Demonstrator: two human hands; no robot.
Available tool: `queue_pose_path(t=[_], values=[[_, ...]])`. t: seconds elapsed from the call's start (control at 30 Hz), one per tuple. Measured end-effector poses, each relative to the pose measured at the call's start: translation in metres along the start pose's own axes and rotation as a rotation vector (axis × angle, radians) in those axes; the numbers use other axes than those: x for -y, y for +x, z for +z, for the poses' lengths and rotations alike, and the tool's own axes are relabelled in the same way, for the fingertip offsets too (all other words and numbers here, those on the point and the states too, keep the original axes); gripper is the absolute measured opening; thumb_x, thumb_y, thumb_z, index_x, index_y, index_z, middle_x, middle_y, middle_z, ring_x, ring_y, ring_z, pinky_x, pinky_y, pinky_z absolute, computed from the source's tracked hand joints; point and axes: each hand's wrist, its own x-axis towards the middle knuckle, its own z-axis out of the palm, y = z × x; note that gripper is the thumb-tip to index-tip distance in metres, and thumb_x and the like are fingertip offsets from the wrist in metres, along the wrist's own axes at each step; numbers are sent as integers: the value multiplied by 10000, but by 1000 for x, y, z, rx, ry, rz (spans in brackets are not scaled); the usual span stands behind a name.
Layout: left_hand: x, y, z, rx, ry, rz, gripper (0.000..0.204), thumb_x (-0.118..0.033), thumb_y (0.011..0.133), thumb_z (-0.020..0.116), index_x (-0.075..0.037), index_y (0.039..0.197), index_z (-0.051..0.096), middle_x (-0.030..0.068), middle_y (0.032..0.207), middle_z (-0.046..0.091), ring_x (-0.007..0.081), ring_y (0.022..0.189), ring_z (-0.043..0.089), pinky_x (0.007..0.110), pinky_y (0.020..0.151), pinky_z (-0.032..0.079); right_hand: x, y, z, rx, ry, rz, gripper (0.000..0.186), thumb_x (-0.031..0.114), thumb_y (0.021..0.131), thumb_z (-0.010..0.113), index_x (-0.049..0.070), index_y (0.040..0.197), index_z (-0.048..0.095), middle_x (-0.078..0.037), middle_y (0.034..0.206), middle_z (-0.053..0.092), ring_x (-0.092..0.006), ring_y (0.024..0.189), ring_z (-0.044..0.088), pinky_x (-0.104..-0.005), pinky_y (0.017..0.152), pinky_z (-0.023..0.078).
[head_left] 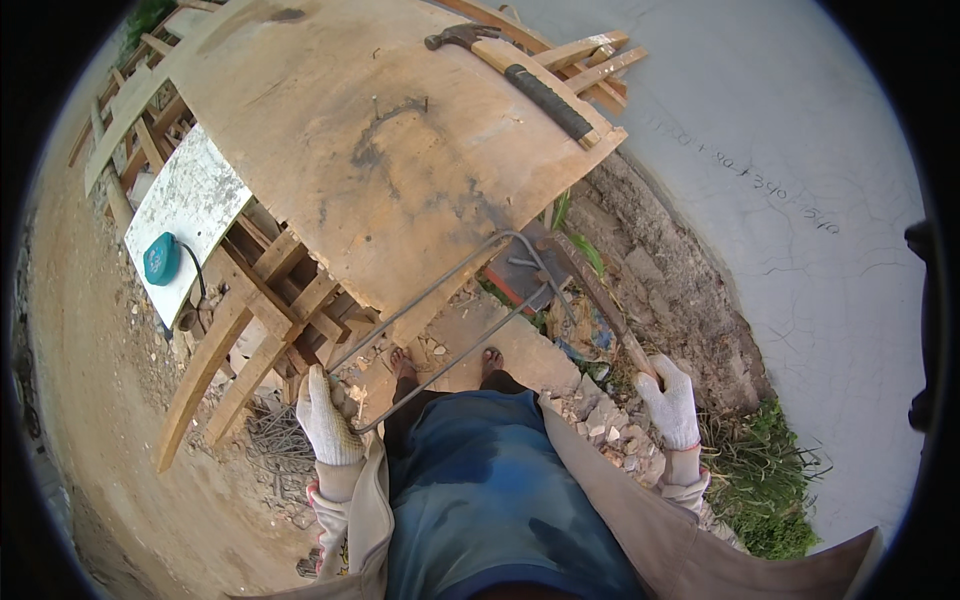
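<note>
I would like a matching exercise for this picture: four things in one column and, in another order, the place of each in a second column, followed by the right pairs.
Things
1. claw hammer with black grip
2. teal tape measure
3. bent steel rod
4. long rusty bending lever

Places
A. on the white board at the left
B. gripped by the gloved left hand
C. on the far corner of the plywood table
D. gripped by the gloved right hand

Pairs: 1-C, 2-A, 3-B, 4-D
</note>
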Motion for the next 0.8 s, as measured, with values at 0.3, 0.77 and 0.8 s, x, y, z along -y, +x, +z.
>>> queue_pose_path(t=[0.3, 0.77, 0.8], values=[[2, 4, -3, -112, 162, 66, 278, -340, 1081, 703, -144, 899, 624, -70, 625, 423, 71, 493, 339, 257, 456, 276, -35, -8, -26, 192, -107, -80, 343, 334, 956, 789, 32, 1085, 692, -230, 861, 688, -448, 799, 688, -428, 690, 538], [3, 3, 1, -205, 243, 149, 321, -398, 1054, 725, -130, 893, 655, -58, 662, 491, 65, 502, 408, 238, 466, 317, -72, 76, -67, 191, -170, -336, 313, 345, 1020, 707, 36, 996, 666, -250, 783, 603, -507, 777, 619, -473, 641, 490], [2, 3, 2, -208, 264, 153, 329, -406, 1052, 725, -130, 887, 654, -58, 661, 494, 66, 501, 413, 238, 465, 318, -72, 81, -70, 197, -182, -349, 334, 367, 1021, 705, 38, 977, 665, -250, 781, 605, -506, 779, 623, -479, 640, 489]])
